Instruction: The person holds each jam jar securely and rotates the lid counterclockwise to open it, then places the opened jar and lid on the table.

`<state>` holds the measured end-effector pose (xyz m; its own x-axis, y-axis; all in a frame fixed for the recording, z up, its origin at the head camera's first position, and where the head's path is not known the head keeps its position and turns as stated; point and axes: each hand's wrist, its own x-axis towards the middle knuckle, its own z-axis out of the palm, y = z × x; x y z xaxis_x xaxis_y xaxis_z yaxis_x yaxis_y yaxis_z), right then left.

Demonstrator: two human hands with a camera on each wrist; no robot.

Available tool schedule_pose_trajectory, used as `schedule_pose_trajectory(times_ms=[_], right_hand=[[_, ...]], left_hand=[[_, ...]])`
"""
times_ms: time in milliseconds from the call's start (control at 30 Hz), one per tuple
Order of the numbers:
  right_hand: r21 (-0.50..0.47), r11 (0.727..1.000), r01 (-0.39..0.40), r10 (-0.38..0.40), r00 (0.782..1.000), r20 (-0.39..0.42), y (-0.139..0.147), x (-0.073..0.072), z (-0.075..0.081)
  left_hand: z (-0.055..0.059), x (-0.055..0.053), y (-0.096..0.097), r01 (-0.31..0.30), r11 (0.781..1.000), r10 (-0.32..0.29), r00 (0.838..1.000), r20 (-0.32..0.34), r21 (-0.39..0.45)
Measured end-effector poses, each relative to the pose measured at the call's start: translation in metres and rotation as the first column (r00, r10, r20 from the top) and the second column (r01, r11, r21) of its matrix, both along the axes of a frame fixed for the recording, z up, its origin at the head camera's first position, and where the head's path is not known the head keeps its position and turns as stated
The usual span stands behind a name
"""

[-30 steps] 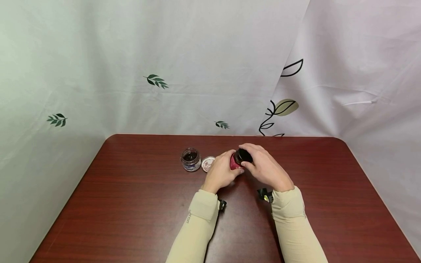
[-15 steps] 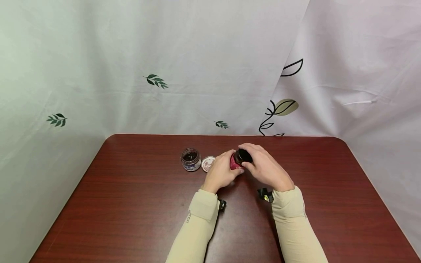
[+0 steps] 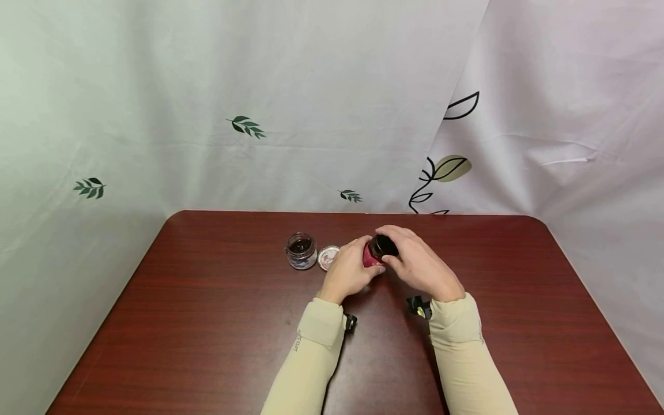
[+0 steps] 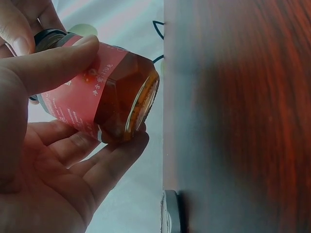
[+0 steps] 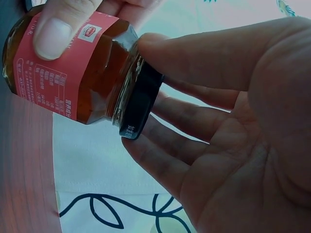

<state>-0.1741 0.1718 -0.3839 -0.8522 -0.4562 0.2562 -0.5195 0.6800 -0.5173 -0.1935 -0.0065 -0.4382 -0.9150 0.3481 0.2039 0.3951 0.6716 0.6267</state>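
My left hand (image 3: 346,274) grips a glass jar (image 4: 129,97) of amber contents with a pink-red label. Its thumb lies across the label in the left wrist view, with fingers around the far side. My right hand (image 3: 424,268) holds the jar's black lid (image 5: 142,101) between thumb and fingers. The lid sits on the jar's mouth; whether it is loose cannot be told. The jar is tilted and held above the table, its base apart from the wood. Beside my left hand lies a pale round lid (image 3: 328,259), partly covered by that hand.
An open glass jar (image 3: 301,252) with dark contents and a blue-white label stands left of the pale lid. The reddish-brown table (image 3: 218,323) has rounded far corners. A leaf-printed white curtain (image 3: 311,104) hangs behind it.
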Motion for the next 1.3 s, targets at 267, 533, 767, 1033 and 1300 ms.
schedule_pose_trajectory(times_ms=[267, 533, 767, 1033, 1300], right_hand=[[-0.007, 1.000, -0.002, 0.002, 1.000, -0.001, 0.0007, 0.0004, 0.0007], [-0.011, 1.000, -0.006, 0.006, 1.000, 0.005, 0.0011, -0.0001, 0.0004], [-0.009, 1.000, -0.009, 0.009, 1.000, 0.009, 0.0015, -0.0002, 0.0016], [-0.010, 1.000, -0.010, 0.011, 1.000, 0.014, 0.0013, 0.0008, 0.0036], [-0.018, 1.000, -0.012, 0.012, 1.000, 0.007, 0.0018, 0.0012, 0.0040]], left_hand=[[-0.0017, -0.0014, 0.0000, 0.004, 1.000, -0.004, 1.000, -0.003, 0.007], [-0.0015, -0.0021, -0.0009, 0.011, 1.000, -0.011, 1.000, 0.004, 0.016], [-0.0003, -0.0017, -0.0006, 0.019, 1.000, -0.019, 1.000, 0.014, 0.023], [-0.0002, -0.0017, -0.0005, 0.021, 1.000, -0.021, 1.000, 0.020, 0.020], [-0.0002, -0.0016, -0.0004, 0.019, 1.000, -0.020, 0.999, 0.033, 0.020]])
